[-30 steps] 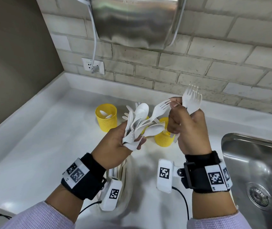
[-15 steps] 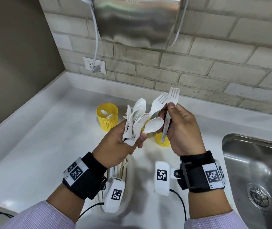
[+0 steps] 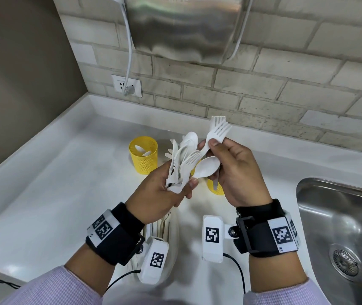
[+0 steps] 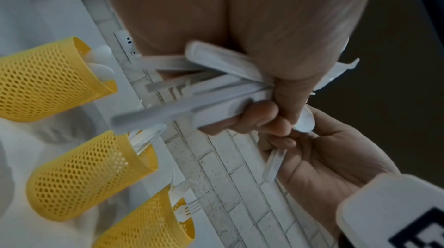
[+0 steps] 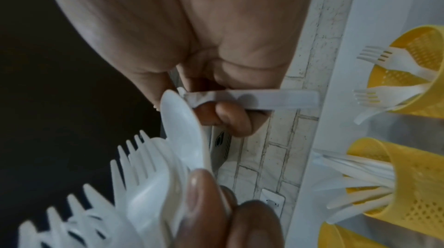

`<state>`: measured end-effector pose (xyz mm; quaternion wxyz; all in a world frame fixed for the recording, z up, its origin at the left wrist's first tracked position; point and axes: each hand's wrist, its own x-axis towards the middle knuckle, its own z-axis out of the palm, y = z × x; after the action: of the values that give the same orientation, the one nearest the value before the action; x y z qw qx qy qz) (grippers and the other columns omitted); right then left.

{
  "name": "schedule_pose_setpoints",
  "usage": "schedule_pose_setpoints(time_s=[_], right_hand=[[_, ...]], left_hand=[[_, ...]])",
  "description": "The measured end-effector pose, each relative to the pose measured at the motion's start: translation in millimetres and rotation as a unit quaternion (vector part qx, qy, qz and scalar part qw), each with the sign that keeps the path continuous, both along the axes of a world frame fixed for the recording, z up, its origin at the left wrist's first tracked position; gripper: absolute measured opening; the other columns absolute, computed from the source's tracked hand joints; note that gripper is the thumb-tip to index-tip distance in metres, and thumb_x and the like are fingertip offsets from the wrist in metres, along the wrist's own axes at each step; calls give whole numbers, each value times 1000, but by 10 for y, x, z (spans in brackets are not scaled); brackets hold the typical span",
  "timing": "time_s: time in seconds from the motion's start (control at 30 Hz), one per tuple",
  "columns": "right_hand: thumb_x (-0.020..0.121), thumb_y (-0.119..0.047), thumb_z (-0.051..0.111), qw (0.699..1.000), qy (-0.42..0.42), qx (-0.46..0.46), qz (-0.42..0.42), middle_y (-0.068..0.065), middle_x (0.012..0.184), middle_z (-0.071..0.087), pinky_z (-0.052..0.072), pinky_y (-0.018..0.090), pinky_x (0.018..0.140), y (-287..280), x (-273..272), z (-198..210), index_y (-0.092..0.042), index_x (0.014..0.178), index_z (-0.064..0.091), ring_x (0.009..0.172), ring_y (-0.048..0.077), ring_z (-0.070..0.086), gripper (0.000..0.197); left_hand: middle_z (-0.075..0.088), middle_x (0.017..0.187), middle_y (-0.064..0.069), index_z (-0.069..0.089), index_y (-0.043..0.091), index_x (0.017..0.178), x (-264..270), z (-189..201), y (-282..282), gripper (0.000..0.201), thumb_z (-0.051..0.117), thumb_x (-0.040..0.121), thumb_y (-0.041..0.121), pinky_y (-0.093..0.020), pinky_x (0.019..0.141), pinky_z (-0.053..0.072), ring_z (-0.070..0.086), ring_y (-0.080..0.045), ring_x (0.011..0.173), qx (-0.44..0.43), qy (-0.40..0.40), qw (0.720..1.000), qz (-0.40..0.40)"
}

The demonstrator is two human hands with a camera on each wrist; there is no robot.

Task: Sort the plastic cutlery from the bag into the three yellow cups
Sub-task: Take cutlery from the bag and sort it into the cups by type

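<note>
My left hand point(image 3: 175, 190) grips a fanned bundle of white plastic cutlery point(image 3: 184, 159), forks, spoons and knives mixed; their handles point(image 4: 204, 90) show in the left wrist view. Just to its right, my right hand point(image 3: 208, 148) pinches two stacked white forks point(image 3: 218, 130) by the neck, tines up; the handle point(image 5: 264, 98) crosses its fingers. Both hands hover above the yellow mesh cups. The left cup point(image 3: 143, 155) holds spoons. The knife cup point(image 5: 408, 176) is hidden behind my hands in the head view. The right cup point(image 3: 214, 188) holds forks point(image 5: 389, 58).
The clear plastic bag point(image 3: 173, 234) with more cutlery lies on the white counter point(image 3: 54, 194) under my left wrist. A steel sink point(image 3: 340, 227) is at the right. A steel wall unit point(image 3: 186, 27) hangs overhead, with a socket point(image 3: 127, 85) on the brick wall.
My right hand moved left from its raised spot to the bundle, then lifted. A fork that stood in the bundle is now stacked with the one it held.
</note>
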<state>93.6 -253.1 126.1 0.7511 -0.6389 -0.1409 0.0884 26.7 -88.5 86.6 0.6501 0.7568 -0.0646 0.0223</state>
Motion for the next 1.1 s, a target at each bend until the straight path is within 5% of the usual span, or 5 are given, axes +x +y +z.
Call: schedule_pose_setpoints(time_s=[0.33, 0.5, 0.7, 1.0, 1.1], right_hand=[[108, -21, 38, 959, 33, 262, -98, 16, 83, 67, 56, 45, 75, -180, 51, 240, -9, 89, 56, 77, 38, 68, 29], [109, -17, 32, 963, -47, 227, -138, 9, 59, 46, 51, 38, 62, -165, -57, 239, -9, 96, 52, 54, 28, 51, 25], [110, -23, 35, 985, -51, 93, -137, 4, 66, 44, 34, 31, 47, 41, -260, -105, -15, 96, 55, 41, 22, 38, 25], [85, -41, 68, 995, -12, 45, -85, -13, 66, 50, 36, 20, 54, 237, -499, -373, -15, 99, 60, 54, 4, 42, 30], [81, -30, 74, 996, -37, 39, -64, 11, 80, 59, 43, 19, 63, 330, -558, -365, -16, 99, 62, 71, 13, 49, 26]], left_hand=[[71, 88, 11, 63, 20, 113, 26, -39, -13, 20, 64, 96, 10, -21, 72, 54, 65, -8, 79, 5, -42, 998, 41], [66, 111, 35, 54, 17, 140, 72, -70, 37, 47, 63, 97, 2, -9, 87, 45, 64, 7, 103, 123, -87, 980, 133], [70, 120, 18, 45, 34, 147, 78, -112, 67, 59, 65, 95, 12, -37, 94, 55, 67, -10, 109, 160, -60, 969, 178], [71, 100, 5, 55, 16, 125, 63, -48, 40, 33, 65, 93, 19, -42, 77, 55, 67, -21, 90, 157, -60, 961, 221], [72, 103, 5, 54, 17, 126, 44, -15, 15, 41, 59, 86, 23, -45, 81, 56, 69, -21, 95, 146, -56, 964, 215]])
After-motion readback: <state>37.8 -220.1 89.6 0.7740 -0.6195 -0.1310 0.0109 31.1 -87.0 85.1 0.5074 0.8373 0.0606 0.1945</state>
